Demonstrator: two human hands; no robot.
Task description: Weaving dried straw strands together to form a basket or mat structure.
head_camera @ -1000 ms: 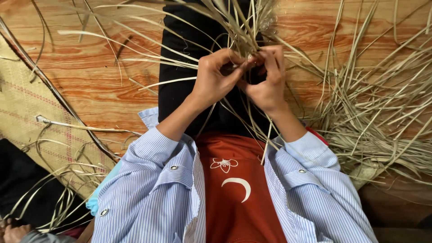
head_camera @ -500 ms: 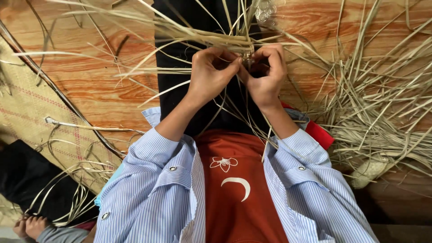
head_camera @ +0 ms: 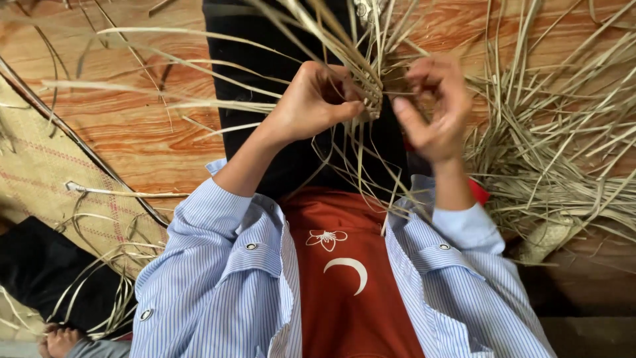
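Observation:
My left hand [head_camera: 311,99] pinches a small woven knot of dry straw strips [head_camera: 371,93] held over my lap. Long loose strips fan out from that knot to the left, upward and down over my black trousers [head_camera: 265,46]. My right hand [head_camera: 434,109] is just right of the knot, fingers curled and slightly apart, thumb pointing toward the weave; whether it grips a strip cannot be told. Both forearms come out of rolled blue striped sleeves [head_camera: 218,265] over a red shirt.
A large pile of loose straw [head_camera: 563,146] lies on the wooden floor [head_camera: 132,132] at my right. A woven mat [head_camera: 46,179] with stray strips lies at the left, next to a dark cloth [head_camera: 40,272]. Another person's bare foot [head_camera: 59,341] shows at the bottom left corner.
My hands, which were pressed together on the weave, have parted: the right hand has drawn off to the right and opened a little, while the left keeps hold of the knot.

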